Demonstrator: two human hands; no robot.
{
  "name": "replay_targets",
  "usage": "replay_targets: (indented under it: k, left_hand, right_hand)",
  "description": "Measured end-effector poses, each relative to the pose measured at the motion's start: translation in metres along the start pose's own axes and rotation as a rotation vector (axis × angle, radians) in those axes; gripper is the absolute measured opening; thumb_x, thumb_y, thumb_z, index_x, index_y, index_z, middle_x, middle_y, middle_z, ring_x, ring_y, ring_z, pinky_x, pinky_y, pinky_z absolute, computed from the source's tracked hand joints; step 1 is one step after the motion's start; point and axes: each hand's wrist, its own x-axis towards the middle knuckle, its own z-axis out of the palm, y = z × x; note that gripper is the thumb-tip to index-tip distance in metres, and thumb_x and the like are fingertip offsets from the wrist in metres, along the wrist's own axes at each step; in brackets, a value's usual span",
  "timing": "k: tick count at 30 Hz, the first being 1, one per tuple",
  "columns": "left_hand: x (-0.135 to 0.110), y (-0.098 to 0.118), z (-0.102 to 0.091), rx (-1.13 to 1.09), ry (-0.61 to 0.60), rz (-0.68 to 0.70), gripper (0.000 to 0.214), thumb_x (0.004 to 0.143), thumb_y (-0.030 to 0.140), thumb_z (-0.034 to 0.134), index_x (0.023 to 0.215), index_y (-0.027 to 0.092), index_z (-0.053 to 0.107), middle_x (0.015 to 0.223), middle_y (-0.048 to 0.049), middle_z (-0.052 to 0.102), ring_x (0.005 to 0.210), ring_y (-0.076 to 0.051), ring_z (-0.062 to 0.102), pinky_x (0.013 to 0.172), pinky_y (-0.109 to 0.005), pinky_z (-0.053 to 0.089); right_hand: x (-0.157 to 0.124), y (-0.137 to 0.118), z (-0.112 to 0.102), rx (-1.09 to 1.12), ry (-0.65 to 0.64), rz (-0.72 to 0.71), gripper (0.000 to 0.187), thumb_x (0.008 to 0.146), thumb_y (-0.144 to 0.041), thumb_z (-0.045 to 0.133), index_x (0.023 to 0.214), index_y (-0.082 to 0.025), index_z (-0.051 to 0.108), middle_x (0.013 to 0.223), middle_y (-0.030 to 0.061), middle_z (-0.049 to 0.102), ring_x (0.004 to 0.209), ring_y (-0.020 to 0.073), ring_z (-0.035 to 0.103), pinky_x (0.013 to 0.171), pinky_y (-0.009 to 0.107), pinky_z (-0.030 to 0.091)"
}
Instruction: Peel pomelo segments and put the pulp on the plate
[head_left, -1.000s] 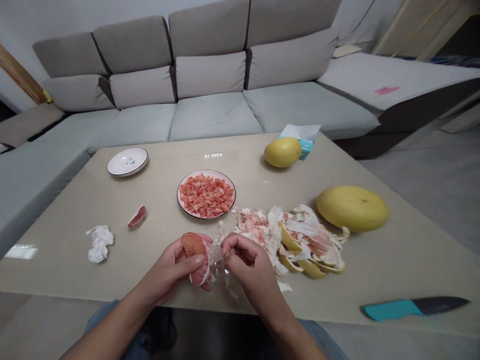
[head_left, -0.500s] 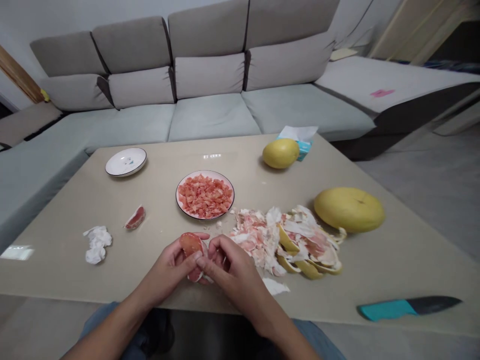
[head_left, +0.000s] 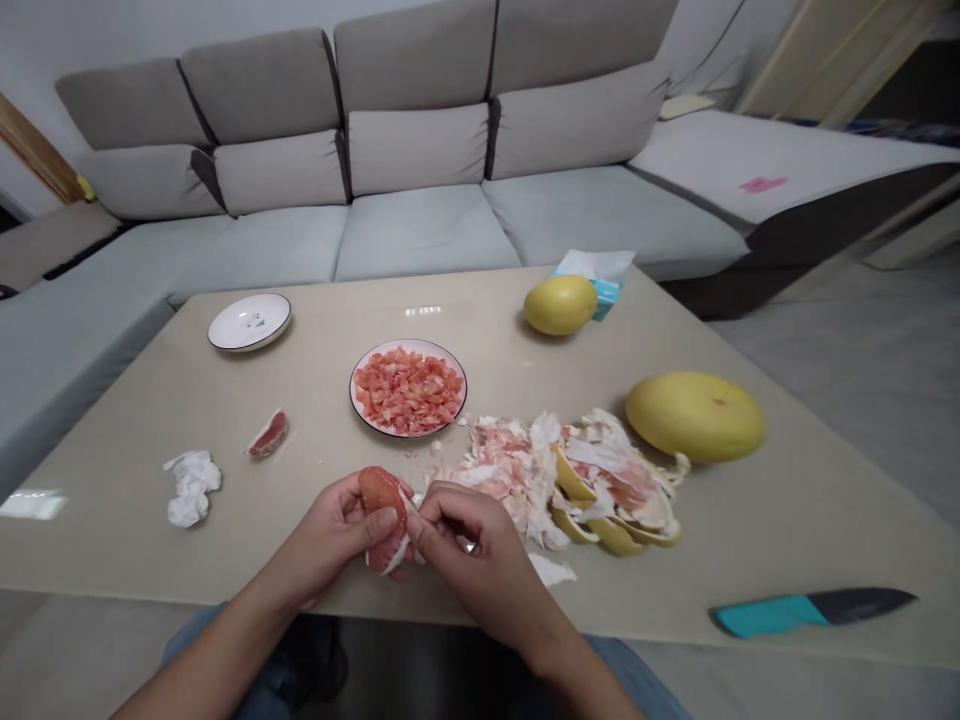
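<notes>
A red pomelo segment (head_left: 384,492) is gripped in my left hand (head_left: 334,535), its thumb pressed across the flesh. White membrane shows along the segment's right and lower edges. My right hand (head_left: 476,555) is closed in a pinch at that right edge, on the pale membrane. Just beyond the hands, a dark-rimmed plate (head_left: 352,400) holds a heap of red pomelo pieces (head_left: 409,388). To the right of my right hand lies a pile of peel and membrane scraps (head_left: 577,480). Another pomelo segment (head_left: 268,436) rests on the table to the left.
Crumpled tissue (head_left: 193,488) lies at left, with a white dish (head_left: 250,323) behind it. Two yellow pomelos, one far (head_left: 560,305) and one nearer (head_left: 696,416), sit at right; a tissue box (head_left: 606,298) stands behind the far one. A teal-handled knife (head_left: 814,610) lies near the front right edge.
My right hand has turned and shifted slightly right, its pinch now at the segment's right edge. The left thumb has drawn back a little from the right fingers.
</notes>
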Motion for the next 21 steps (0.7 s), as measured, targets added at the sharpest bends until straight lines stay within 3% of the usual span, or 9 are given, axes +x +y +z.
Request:
replay_targets:
  k: [9,16,19,20,21]
  left_hand:
    - [-0.002,0.002,-0.001,-0.026,-0.073,-0.065,0.028,0.080,0.037,0.072,0.092,0.013,0.062,0.080,-0.0059,0.064,0.062,-0.015,0.062,0.055,-0.028,0.055]
    - [-0.001,0.003,-0.004,-0.023,-0.116,-0.087,0.029,0.080,0.038,0.071,0.094,0.014,0.062,0.078,-0.0055,0.063,0.063,-0.015,0.061,0.054,-0.027,0.055]
    - [0.000,0.003,-0.005,0.008,-0.101,-0.078,0.029,0.081,0.036,0.071,0.097,0.015,0.061,0.077,-0.0043,0.062,0.064,-0.015,0.059,0.057,-0.029,0.055]
    - [0.001,0.003,-0.004,0.022,-0.094,-0.070,0.028,0.081,0.036,0.070,0.098,0.015,0.062,0.078,-0.0041,0.061,0.064,-0.014,0.059,0.058,-0.029,0.056]
    - [0.001,0.003,-0.004,0.033,-0.089,-0.059,0.028,0.082,0.035,0.070,0.098,0.015,0.062,0.079,-0.0039,0.061,0.063,-0.014,0.058,0.058,-0.029,0.056]
  right_hand:
    - [0.000,0.002,-0.004,0.063,0.065,0.079,0.029,0.078,-0.027,0.057,0.053,-0.020,0.046,0.054,-0.0036,0.045,0.052,0.0106,0.038,0.048,0.023,0.029]
    - [0.003,0.002,-0.010,-0.005,0.050,-0.013,0.030,0.083,-0.028,0.057,0.056,-0.019,0.047,0.059,-0.0025,0.048,0.057,0.0116,0.043,0.053,0.024,0.033]
    - [0.001,0.001,-0.010,0.029,0.012,0.040,0.013,0.084,-0.030,0.061,0.076,-0.020,0.057,0.070,-0.0016,0.054,0.060,0.0117,0.047,0.053,0.023,0.037]
    - [0.001,0.000,-0.009,0.041,0.000,0.066,0.012,0.082,-0.031,0.065,0.087,-0.021,0.060,0.075,-0.0011,0.057,0.061,0.0119,0.049,0.052,0.022,0.038]
    - [0.000,0.000,-0.009,0.042,-0.002,0.083,0.024,0.079,-0.031,0.069,0.098,-0.022,0.060,0.081,-0.0002,0.059,0.063,0.0123,0.052,0.053,0.022,0.040]
